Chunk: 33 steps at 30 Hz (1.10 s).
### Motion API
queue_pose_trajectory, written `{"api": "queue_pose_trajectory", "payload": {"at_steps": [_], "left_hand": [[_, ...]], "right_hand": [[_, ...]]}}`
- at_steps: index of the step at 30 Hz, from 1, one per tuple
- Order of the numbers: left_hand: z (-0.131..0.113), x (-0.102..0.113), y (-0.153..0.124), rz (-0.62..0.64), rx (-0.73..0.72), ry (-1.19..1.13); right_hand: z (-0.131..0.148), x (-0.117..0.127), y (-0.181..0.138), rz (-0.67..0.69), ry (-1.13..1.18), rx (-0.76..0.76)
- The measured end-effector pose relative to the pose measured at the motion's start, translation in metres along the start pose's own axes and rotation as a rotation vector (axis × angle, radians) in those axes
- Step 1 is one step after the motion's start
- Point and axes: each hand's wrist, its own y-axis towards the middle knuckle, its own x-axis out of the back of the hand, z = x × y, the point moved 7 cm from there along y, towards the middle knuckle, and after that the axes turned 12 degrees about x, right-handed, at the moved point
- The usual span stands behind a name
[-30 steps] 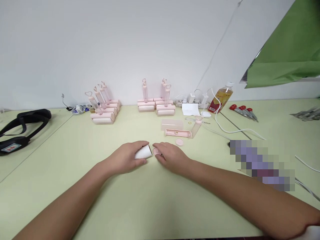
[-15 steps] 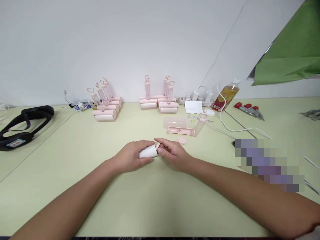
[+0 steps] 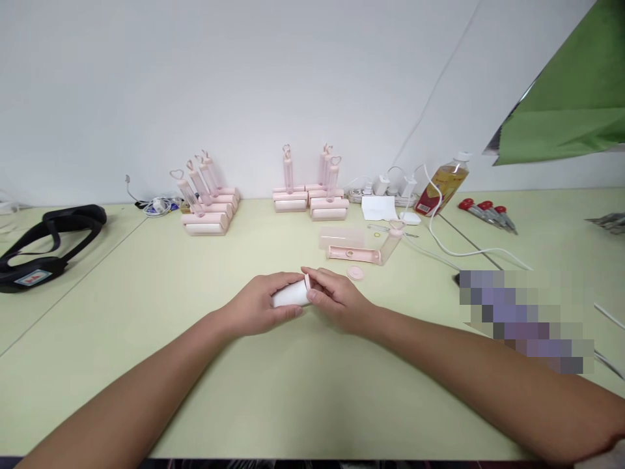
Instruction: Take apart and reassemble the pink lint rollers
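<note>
My left hand point(image 3: 256, 306) is wrapped round a white roll point(image 3: 291, 296) lying on the pale green table point(image 3: 303, 391). My right hand point(image 3: 339, 299) pinches a small pink end cap point(image 3: 308, 282) against the roll's right end. Just beyond my hands lie a round pink disc point(image 3: 355, 272), a pink roller frame with a clear handle point(image 3: 364, 251) and a translucent pink cover point(image 3: 342, 236).
Two groups of finished pink lint rollers point(image 3: 208, 205) point(image 3: 310, 195) stand at the back by the wall. A power strip with chargers point(image 3: 385, 189), an oil bottle point(image 3: 444, 182), red-handled screwdrivers point(image 3: 486, 212), white cables and a black strap point(image 3: 43, 244) lie around.
My right hand has lifted the pink cap from the table and brought it onto the right end of the roll. The left hand stays on the roll.
</note>
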Motion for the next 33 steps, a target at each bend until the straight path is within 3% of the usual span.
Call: {"api": "queue_pose_trajectory", "payload": {"at_steps": [6, 17, 23, 33], "left_hand": [[0.0, 0.004, 0.001, -0.04, -0.013, 0.022], [-0.003, 0.005, 0.0, -0.014, -0.067, 0.015], [-0.005, 0.006, 0.0, -0.022, -0.061, -0.013], [0.017, 0.02, 0.002, -0.241, 0.061, -0.052]], "right_hand": [[0.006, 0.005, 0.0, -0.065, -0.005, 0.026], [0.011, -0.002, 0.001, 0.056, -0.081, 0.103], [0.011, -0.003, 0.002, 0.057, -0.067, 0.111], [-0.009, -0.003, -0.006, -0.037, 0.159, -0.045]]}}
